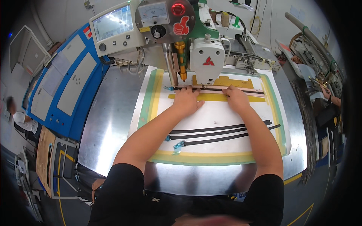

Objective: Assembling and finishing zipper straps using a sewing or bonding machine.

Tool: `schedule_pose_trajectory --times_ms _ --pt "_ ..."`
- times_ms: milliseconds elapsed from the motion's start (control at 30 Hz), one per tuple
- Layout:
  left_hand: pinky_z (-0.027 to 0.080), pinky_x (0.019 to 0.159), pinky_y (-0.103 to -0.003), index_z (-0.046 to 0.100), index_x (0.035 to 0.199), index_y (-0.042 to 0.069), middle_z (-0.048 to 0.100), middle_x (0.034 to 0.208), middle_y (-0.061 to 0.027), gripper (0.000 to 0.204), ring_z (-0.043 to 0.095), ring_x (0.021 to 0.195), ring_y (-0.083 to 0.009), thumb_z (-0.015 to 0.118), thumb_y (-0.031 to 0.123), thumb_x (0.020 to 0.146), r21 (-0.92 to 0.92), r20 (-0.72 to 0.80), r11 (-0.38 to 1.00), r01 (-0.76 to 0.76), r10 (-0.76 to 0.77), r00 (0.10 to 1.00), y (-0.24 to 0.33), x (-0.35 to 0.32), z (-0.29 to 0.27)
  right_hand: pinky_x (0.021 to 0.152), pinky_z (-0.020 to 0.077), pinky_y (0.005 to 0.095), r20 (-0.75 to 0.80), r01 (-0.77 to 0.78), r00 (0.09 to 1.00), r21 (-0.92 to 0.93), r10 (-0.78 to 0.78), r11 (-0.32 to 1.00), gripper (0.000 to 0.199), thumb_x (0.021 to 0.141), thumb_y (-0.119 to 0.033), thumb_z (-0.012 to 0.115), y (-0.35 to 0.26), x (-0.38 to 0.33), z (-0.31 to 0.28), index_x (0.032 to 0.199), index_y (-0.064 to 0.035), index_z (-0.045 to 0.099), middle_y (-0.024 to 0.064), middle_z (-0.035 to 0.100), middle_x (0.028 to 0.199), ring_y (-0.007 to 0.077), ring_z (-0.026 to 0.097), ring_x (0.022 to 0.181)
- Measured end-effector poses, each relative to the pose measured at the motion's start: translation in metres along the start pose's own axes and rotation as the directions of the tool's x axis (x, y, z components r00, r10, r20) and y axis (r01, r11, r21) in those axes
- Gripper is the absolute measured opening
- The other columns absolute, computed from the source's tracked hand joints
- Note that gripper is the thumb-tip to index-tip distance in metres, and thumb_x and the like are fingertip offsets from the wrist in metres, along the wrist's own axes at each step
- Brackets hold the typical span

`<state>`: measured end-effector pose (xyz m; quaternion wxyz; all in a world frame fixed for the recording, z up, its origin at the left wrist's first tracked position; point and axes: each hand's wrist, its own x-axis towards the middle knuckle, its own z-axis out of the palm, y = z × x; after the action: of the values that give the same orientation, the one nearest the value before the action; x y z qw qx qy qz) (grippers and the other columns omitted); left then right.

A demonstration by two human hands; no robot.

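A black strap (217, 90) lies lengthwise in a pale slot between two yellow plates, under the sewing machine head (206, 56). Blue film wraps its left end. My left hand (186, 101) rests on the strap's left part, fingers reaching over it and thumb spread toward the lower yellow plate (215, 98). Farther right, my right hand (237, 99) has its fingers bent together on the same strap; what its fingertips grip is partly hidden. Nearer to me, more black straps (218, 129) lie side by side on the white sheet, with blue film on some left ends.
The white sheet (181, 116) has green and yellow taped borders on a metal table (102, 116). A gold pointed rod (182, 64) hangs left of the machine head. A control screen (113, 23) and blue cabinet (64, 83) stand left. Other people sit at both sides.
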<state>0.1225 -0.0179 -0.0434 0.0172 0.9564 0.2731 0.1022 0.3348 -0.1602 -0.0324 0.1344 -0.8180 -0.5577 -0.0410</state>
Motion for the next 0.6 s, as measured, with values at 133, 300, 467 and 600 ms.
schedule_pose_trajectory --times_ms 133,300,467,600 --pt "0.044 0.107 -0.048 0.061 0.139 0.003 0.058 0.136 -0.0214 0.065 0.054 0.13 -0.0365 0.062 0.052 0.096 -0.017 0.068 0.999 0.047 -0.046 0.997 0.014 -0.001 -0.018 0.09 0.0558 0.0419 -0.014 0.007 1.0 -0.006 -0.007 1.0 0.037 0.092 -0.004 0.054 -0.001 0.0 0.002 0.12 -0.0146 0.076 0.0069 0.068 0.112 0.0297 0.068 0.106" --pt "0.043 0.108 -0.051 0.059 0.144 0.01 0.058 0.135 -0.0235 0.065 0.055 0.127 -0.0405 0.061 0.054 0.097 -0.047 0.027 0.999 -0.014 0.015 1.0 0.005 0.007 0.003 0.09 0.0557 0.0422 0.003 0.033 0.999 0.022 -0.033 0.999 0.037 0.092 -0.003 0.053 -0.011 0.004 -0.004 0.12 -0.0146 0.076 0.0073 0.068 0.111 0.0296 0.068 0.106" --pt "0.043 0.108 -0.048 0.059 0.141 0.003 0.059 0.135 -0.0226 0.065 0.057 0.126 -0.0379 0.061 0.05 0.097 -0.018 0.066 0.999 0.031 -0.03 0.997 0.024 0.001 -0.016 0.091 0.0546 0.0441 -0.002 0.032 0.999 0.06 -0.032 0.998 0.035 0.092 -0.005 0.055 -0.005 -0.001 -0.002 0.119 -0.0158 0.076 0.0087 0.068 0.112 0.0316 0.067 0.107" --pt "0.044 0.106 -0.048 0.064 0.134 0.0 0.061 0.133 -0.0207 0.061 0.058 0.125 -0.0356 0.063 0.048 0.095 -0.014 0.074 1.0 0.018 -0.017 0.997 0.021 0.005 -0.011 0.091 0.055 0.0432 -0.017 0.013 1.0 0.042 -0.012 0.999 0.034 0.094 -0.005 0.055 0.011 -0.006 -0.005 0.118 -0.0152 0.077 0.0083 0.068 0.111 0.0314 0.068 0.106"
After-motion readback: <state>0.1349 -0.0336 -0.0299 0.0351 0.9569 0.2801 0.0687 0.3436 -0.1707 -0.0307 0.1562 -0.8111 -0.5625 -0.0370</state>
